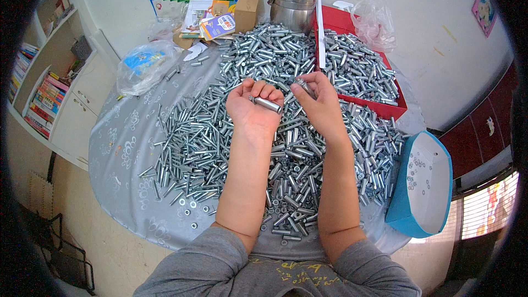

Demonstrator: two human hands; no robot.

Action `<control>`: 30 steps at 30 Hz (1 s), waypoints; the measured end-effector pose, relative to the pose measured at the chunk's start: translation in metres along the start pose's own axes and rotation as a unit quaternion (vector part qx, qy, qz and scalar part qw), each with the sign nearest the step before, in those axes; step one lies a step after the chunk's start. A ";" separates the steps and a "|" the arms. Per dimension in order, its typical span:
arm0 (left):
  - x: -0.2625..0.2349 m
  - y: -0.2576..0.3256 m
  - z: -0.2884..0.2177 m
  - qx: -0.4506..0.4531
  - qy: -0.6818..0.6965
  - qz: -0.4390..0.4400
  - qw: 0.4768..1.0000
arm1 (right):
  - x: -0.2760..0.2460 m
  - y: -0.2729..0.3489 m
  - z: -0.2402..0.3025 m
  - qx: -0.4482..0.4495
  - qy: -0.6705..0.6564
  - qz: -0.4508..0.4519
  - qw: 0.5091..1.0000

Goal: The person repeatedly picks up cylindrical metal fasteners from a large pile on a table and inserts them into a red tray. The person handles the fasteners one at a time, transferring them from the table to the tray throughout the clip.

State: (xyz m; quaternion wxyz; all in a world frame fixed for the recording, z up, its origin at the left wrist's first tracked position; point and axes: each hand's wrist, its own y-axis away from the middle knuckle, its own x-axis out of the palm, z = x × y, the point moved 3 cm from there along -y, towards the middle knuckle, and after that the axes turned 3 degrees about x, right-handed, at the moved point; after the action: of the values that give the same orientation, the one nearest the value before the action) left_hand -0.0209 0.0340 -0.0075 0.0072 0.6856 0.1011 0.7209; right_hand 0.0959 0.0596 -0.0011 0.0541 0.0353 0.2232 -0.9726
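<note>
My left hand (250, 113) is turned palm up above the pile, its fingers curled around a shiny metal sleeve (268, 104) that sticks out toward the right. Just beside it, my right hand (325, 104) pinches a short metal bolt (304, 87) between thumb and fingers; the far end of this piece is partly hidden by the fingers. The two pieces are apart. Beneath both hands spreads a big heap of loose silvery bolts and sleeves (201, 137). A few washers and nuts (193, 204) lie near the heap's front left edge.
A red box (393, 111) filled with similar metal parts stands at the back right. To the right is a blue bin (448, 159) with small rings inside. Behind the heap are a steel pot (295, 8), a cardboard box (248, 8), papers and plastic bags (146, 66).
</note>
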 end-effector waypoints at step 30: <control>-0.001 0.000 0.001 -0.002 -0.003 -0.015 1.000 | -0.008 -0.002 -0.001 0.098 0.070 -0.030 0.992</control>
State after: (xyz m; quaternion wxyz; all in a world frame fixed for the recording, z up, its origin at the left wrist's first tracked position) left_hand -0.0204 0.0342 -0.0082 0.0196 0.6857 0.1104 0.7191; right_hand 0.1036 0.0631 -0.0007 0.0049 0.1019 0.1314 -0.9861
